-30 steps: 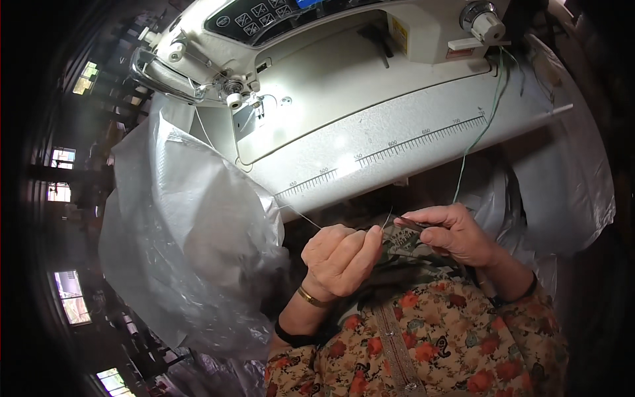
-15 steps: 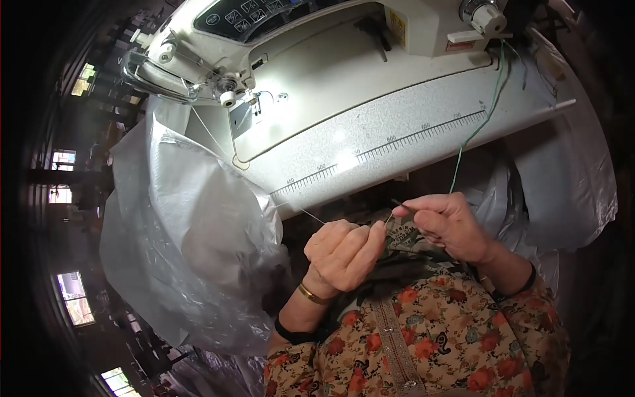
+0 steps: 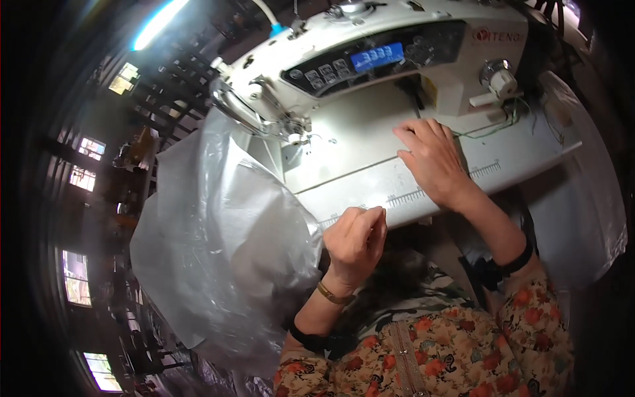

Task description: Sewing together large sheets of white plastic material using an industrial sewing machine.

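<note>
The left hand [image 3: 354, 239], fingertips pinched together, is near the table's [image 3: 539, 147] front edge (any strand there is too fine to tell); the right hand [image 3: 433, 162], thumb and forefinger apart, hovers over the machine [image 3: 456, 96] beside green thread [image 3: 493, 133]; plastic [image 3: 218, 238] drapes leftward, probably as cover, contents untellable.

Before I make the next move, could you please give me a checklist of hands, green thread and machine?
1. Right hand away from needle area: ok, over the machine bed.
2. Left hand away from there: ok, near the front edge of the table.
3. Thread in left hand: cannot tell, none shows clearly.
4. Green thread free of right hand: cannot tell, contact is unclear.
5. Needle area lit: ok.
6. Display on: ok, glowing blue.
</note>
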`<state>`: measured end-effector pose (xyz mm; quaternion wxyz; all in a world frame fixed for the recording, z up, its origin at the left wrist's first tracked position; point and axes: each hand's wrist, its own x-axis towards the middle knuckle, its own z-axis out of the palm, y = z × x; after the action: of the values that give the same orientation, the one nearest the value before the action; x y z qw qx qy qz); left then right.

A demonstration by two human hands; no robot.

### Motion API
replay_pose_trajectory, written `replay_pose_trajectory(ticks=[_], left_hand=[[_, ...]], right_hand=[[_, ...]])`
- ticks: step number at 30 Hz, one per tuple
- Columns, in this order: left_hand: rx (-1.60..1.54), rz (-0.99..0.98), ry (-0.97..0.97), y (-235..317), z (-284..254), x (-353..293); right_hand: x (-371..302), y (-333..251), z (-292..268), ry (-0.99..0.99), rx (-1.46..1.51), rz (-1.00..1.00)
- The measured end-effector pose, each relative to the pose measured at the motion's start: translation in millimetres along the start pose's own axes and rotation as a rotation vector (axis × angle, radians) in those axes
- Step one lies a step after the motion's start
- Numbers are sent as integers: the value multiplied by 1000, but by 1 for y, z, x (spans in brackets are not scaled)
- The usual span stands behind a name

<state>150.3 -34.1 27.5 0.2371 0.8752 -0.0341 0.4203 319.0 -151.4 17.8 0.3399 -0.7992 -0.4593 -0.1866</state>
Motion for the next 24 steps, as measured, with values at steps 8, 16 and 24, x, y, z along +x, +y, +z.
replay_pose_trajectory(ticks=[8,16,24], left_hand=[[-260,-534,37,-73,1,30],[4,-584,-100,-162,-66,43],[-227,-839,-24,-164,-44,57]], right_hand=[[-13,-29,9,-171,245,-270],[32,-30,11,-610,30,-212],[73,-56,77,-501,-113,-158]])
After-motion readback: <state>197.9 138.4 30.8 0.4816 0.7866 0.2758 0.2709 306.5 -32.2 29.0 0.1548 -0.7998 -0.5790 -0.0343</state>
